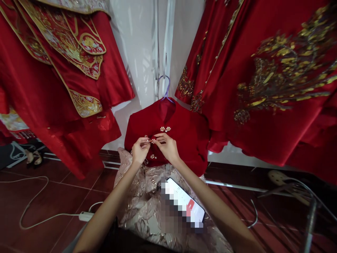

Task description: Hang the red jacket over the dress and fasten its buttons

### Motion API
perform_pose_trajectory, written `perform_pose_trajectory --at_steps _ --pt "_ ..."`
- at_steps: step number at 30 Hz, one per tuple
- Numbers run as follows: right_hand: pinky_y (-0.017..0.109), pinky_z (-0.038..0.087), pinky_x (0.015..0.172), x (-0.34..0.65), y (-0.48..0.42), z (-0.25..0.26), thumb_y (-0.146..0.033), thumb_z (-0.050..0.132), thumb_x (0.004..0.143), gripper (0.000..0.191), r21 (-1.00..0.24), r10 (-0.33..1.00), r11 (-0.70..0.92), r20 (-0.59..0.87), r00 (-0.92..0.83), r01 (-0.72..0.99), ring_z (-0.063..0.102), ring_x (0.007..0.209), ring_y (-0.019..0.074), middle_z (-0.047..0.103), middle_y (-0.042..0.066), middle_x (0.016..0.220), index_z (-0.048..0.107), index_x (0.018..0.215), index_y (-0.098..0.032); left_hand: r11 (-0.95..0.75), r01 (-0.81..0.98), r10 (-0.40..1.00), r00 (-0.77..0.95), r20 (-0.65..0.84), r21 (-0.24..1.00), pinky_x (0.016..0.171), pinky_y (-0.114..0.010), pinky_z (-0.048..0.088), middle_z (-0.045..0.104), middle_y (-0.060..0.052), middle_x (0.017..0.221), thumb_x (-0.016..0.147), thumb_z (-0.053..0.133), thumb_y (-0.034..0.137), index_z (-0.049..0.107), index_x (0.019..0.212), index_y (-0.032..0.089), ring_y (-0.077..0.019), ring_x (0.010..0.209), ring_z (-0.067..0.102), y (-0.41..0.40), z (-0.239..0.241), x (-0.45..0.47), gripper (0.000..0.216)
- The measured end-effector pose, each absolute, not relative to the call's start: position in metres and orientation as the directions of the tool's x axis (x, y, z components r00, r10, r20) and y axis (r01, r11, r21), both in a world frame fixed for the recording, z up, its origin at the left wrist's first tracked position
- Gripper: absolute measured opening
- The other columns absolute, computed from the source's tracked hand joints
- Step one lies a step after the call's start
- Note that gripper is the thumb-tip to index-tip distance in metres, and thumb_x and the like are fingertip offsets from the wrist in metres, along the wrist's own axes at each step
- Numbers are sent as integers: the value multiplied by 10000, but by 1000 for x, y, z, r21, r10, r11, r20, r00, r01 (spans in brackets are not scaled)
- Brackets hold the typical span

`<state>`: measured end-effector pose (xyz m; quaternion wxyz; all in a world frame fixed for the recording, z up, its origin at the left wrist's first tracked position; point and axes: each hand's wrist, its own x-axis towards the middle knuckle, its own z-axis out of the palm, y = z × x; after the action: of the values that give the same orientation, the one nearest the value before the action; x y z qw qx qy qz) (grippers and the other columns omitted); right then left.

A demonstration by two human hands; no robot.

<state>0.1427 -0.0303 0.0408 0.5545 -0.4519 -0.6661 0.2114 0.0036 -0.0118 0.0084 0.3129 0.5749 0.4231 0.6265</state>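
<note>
Two forearms flanked one phone, its writing mostly too small to read; left hand and right hand pinched one beaded fastener on one red jacket, hung from one purple hanger.

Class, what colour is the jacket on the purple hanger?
The jacket is deep red, shown best in the head view.

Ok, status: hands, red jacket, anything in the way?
Left hand, right hand: pinching beaded fastening. Jacket: on purple hanger. Phone: below hands, not blocking.
</note>
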Motion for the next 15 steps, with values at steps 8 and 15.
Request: perform_pose_trajectory --at_steps 8,15 --pt "282 531 710 133 -27 38 -276 558 807 190 -718 842 452 540 14 530 646 731 137 679 6 859 621 985 -249 -392 0 912 -128 389 920 840 -367 512 706 -87 863 649 678 221 688 863 125 -191 806 661 -14 15 0 234" --pt "281 523 725 129 -24 32 -281 507 843 186 -635 794 485 609 1 601 633 776 145 665 14 898 604 997 -247 -407 22 911 -54 408 913 852 -354 508 711 -83 880 649 690 256 704 834 137 -186 814 662 -9 12 -10 220"
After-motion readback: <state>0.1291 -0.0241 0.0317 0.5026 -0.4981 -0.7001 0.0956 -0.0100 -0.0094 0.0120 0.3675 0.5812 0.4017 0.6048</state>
